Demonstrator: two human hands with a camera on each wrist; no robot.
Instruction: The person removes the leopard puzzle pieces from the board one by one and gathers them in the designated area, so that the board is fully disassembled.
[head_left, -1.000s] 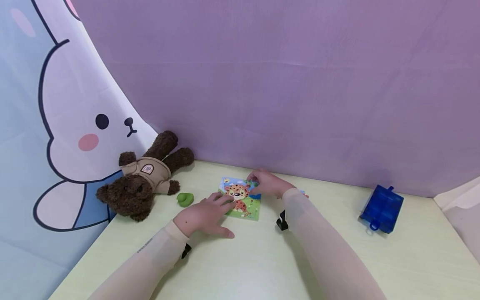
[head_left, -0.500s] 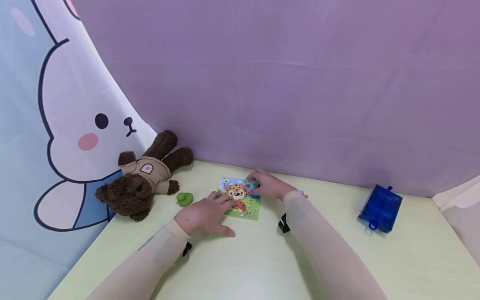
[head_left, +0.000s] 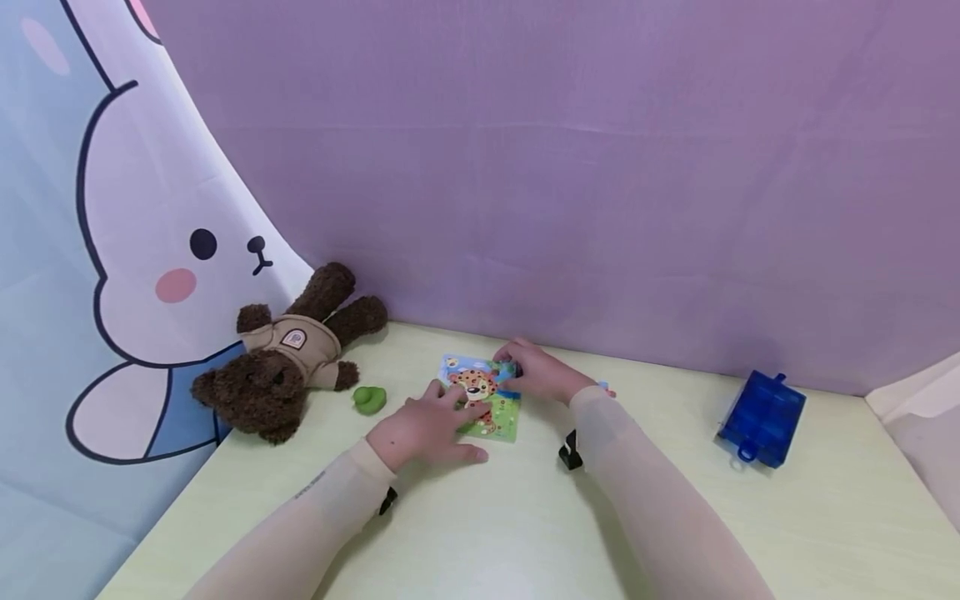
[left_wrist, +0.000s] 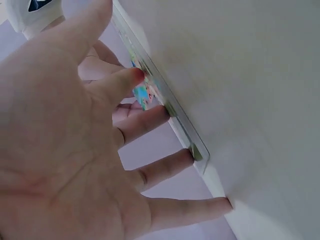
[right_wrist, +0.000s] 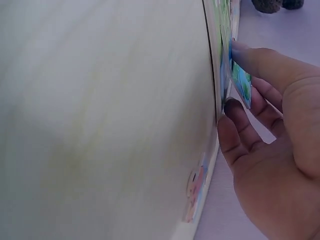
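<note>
A flat jigsaw puzzle point(head_left: 501, 427) with a spotted leopard on green grass lies near the table's back edge. My left hand point(head_left: 426, 429) spreads over its left and lower part; in the left wrist view several straight fingertips touch the puzzle's surface and edge. At the upper right corner, my right hand point(head_left: 542, 373) pinches a blue-green puzzle piece point(right_wrist: 242, 82) between thumb and fingers. This piece stands tilted up from the board in the right wrist view. Part of the leopard is hidden under the left fingers. Another loose puzzle piece point(right_wrist: 197, 187), pink and blue, lies beyond the right wrist.
A brown teddy bear point(head_left: 303, 346) in a beige shirt lies at the back left. Beside it sits a small green toy point(head_left: 369, 399). A translucent blue box point(head_left: 765, 417) stands on the right of the pale table point(head_left: 480, 533). A purple cloth point(head_left: 570, 183) hangs behind.
My left hand has slid a little to the right across the lower part of the puzzle. The right hand stays at the upper right corner with its piece.
</note>
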